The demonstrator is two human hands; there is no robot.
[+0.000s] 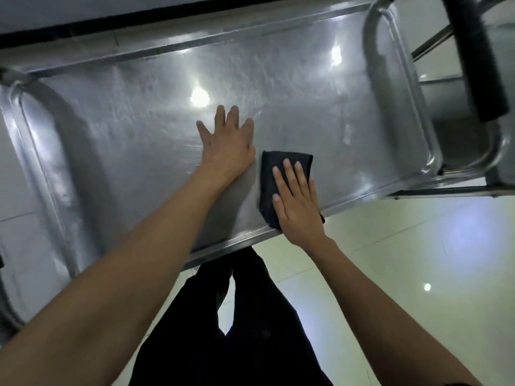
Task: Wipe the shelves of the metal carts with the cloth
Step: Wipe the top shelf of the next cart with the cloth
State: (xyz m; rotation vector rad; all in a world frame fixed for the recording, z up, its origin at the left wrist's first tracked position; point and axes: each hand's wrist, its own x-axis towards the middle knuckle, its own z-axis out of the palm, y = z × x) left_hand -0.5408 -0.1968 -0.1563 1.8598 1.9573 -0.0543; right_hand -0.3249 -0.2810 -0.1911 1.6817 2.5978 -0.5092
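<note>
Both flat: our left hand (227, 142) braces the shelf (125, 140), right hand (296, 203) presses the cloth (278, 165) mid-frame; next, we'd sweep toward the frame's upper right.

No text, label, brand, number or sign can be read anywhere in the head view.

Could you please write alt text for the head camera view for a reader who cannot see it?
A person's right hand presses a dark cloth flat on a metal cart's top shelf near its front edge. The left hand rests open on the shelf beside it.
</note>
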